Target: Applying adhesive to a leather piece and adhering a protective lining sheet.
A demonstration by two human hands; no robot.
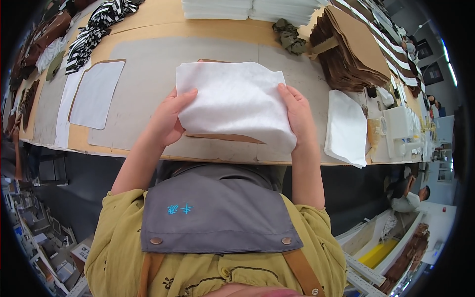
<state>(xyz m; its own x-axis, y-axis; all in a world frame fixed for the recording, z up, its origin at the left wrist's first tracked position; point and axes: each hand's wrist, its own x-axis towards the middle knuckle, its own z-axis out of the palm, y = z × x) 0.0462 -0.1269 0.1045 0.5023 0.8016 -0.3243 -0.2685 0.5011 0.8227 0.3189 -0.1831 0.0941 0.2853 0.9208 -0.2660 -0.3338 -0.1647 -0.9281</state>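
Both my hands hold a white sheet [232, 99] of soft, cloth-like material by its side edges over the table. My left hand [174, 116] pinches the left edge, thumb on top and fingers underneath. My right hand [298, 115] grips the right edge the same way. The sheet bulges a little in the middle and droops at its near right corner. Beneath it a brown leather-like piece [225, 137] shows along the near side, and a sliver of brown shows at the far edge. The rest of that piece is hidden.
At left lies a white-covered brown panel [96, 94]. To the right are a stack of white sheets [345, 126], a tall pile of brown pieces [354, 47] and a jar [374, 127]. White stacks [217, 9] stand at the back. Striped cloth [94, 37] lies far left.
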